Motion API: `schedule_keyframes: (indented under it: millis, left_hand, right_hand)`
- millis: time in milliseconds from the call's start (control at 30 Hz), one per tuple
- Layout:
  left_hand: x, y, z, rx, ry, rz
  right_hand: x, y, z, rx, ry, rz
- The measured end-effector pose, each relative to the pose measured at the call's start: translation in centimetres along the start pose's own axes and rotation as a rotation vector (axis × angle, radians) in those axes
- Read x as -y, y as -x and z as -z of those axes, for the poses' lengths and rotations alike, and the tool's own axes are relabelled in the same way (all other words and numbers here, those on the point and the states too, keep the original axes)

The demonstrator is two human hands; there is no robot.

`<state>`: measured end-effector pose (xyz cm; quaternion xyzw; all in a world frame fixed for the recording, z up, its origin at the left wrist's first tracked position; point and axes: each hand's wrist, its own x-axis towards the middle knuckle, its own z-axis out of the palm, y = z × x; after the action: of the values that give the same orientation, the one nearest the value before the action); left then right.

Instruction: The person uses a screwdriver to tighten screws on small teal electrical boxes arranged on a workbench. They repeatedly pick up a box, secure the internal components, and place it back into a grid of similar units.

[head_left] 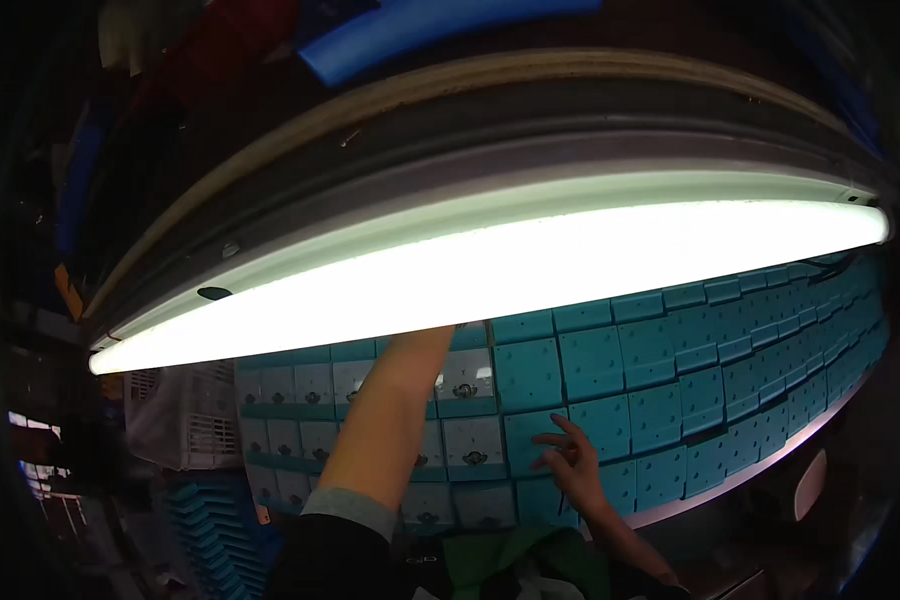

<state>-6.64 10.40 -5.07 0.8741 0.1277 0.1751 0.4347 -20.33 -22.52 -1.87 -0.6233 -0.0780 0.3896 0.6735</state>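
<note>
Rows of teal cards or small flat pieces (595, 366) cover the work surface, each with small dots or holes. On the left part, several teal pieces carry pale, clear-looking squares with a small metallic part (467, 391). My left forearm, in a dark sleeve with a grey cuff, reaches forward across these rows; its hand is hidden behind the bright lamp. Just above the teal pieces, right of the metallic parts, hovers my right hand (576, 470). Its fingers are apart and I see nothing held in them.
A long glowing tube lamp (510, 272) spans the view above the surface, blocking its far part. White plastic crates (207, 432) stand at the left, with stacked teal pieces (208, 530) nearer me. A blue strip (440, 30) lies beyond the lamp.
</note>
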Motion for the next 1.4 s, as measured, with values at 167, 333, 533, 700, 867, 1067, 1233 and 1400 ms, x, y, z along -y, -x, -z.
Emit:
schedule_keyframes:
  millis: [167,333,533,700,867,1067,1233,1400]
  left_hand:
    - [3.4,7.3,9.5,-0.044,-0.513,0.102]
    - [7.0,10.2,13.7,0.155,-0.692,0.375]
    - [7.9,10.3,14.5,0.22,-0.668,0.374]
    - [7.8,6.2,11.9,0.253,-0.588,0.336]
    - [6.1,5.6,11.3,0.229,-0.403,0.27]
    - [2.9,16.4,10.4,0.273,-0.055,-0.039]
    - [2.6,19.5,10.0,0.304,-0.057,0.018]
    - [2.7,19.5,10.3,0.319,-0.02,0.03]
  right_hand:
    - [0.1,0.1,0.2,0.09,-0.049,0.025]
    - [-0.6,0.6,-0.5,0.037,0.004,-0.126]
    - [0.6,-0.5,-1.8,0.145,0.101,-0.131]
    - [3.8,-1.6,-4.7,0.058,0.646,0.537]
    - [4.9,-1.2,-5.4,0.074,0.695,0.533]
    - [5.4,-3.4,-7.0,-0.055,0.044,0.296]
    - [4.0,-5.6,-9.0,-0.029,0.151,0.385]
    - [3.6,-7.0,-10.1,-0.029,0.421,0.495]
